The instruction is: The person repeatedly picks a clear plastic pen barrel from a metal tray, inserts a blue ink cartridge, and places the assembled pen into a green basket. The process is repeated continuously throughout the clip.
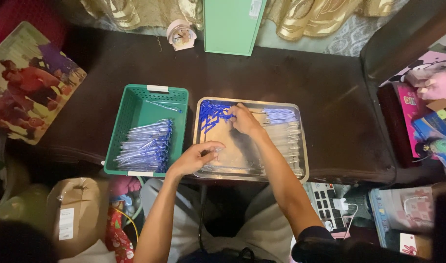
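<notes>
Both hands work over a shallow metal tray (301, 146) on the dark desk (301, 83): the left hand (197, 157) hovers above the tray's near left part with thumb and fingers pinched on a clear pen barrel (214, 150), while the right hand (243, 119) reaches to the far side, fingers closed down at the edge of a heap of blue pen caps (212, 116); whether it grips one I cannot tell. Within the tray, the caps fill the far left corner, a row of blue-tipped refills (280, 115) lies at the far right, and clear barrels (289, 143) stretch along the right side. Just beside the tray on the left stands a green plastic basket (135, 109) holding a stack of assembled blue pens (147, 145), with one loose pen (164, 106) near its far end. Behind them, well apart, stand a small pale alarm clock (180, 35) and a mint green box (232, 25) against gold curtains (310, 14). A colourful picture board (25, 83) rests at the desk's left end, and a brown paper package (72, 209) lies below the basket.
</notes>
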